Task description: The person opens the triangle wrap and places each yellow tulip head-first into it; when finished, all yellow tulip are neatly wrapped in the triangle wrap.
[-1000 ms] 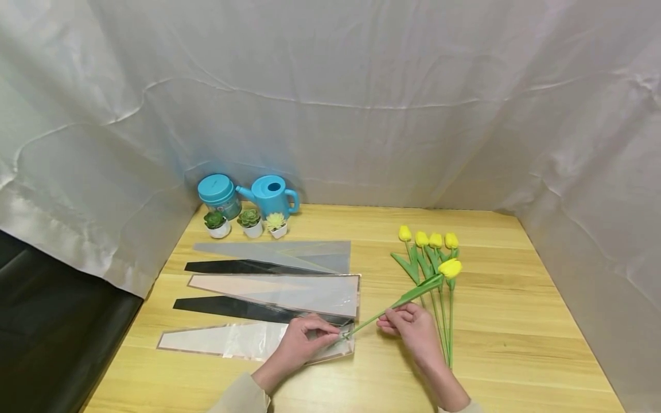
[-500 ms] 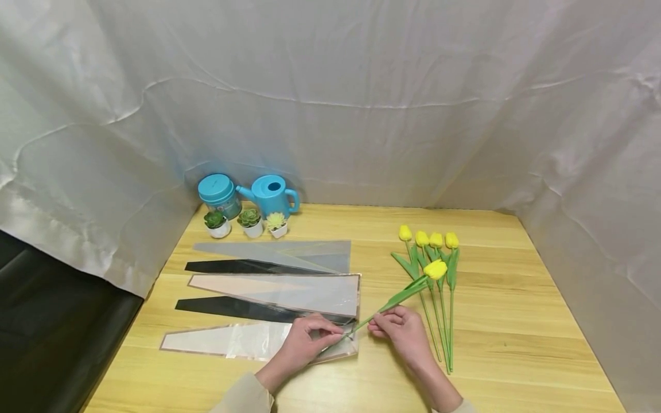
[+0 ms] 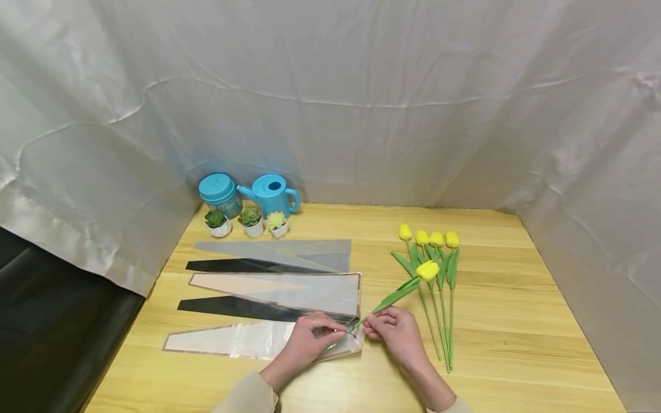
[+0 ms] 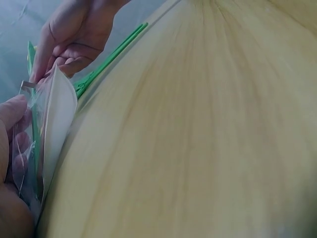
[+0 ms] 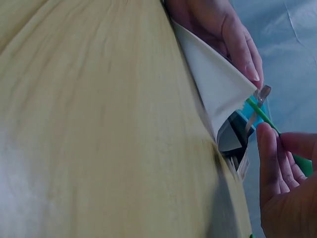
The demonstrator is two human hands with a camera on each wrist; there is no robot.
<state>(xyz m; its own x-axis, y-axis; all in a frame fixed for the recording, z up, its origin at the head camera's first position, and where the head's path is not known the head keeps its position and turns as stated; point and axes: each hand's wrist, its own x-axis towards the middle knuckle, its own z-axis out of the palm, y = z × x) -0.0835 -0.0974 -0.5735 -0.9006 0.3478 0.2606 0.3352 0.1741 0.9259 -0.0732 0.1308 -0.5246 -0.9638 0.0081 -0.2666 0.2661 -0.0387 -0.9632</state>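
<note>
My left hand pinches the raised open edge of a clear-fronted flower sleeve, the nearest one on the table. Between the thumb and fingertips of my right hand is the green stem of a yellow tulip, slanting up to the right. In the left wrist view, the lower stem shows through the sleeve's clear plastic, so its end is inside. The right wrist view has the stem passing the sleeve's pale, lifted back layer.
Several more yellow tulips lie to the right, stems toward me. Beyond the near sleeve lie other flat sleeves, overlapping. At the back left stand a blue watering can, a blue-lidded jar and three small potted succulents.
My right hand has moved left and slightly down with the tulip, its stem going deeper into the sleeve. The left hand keeps its pinch, and the sleeve has shifted a little right.
</note>
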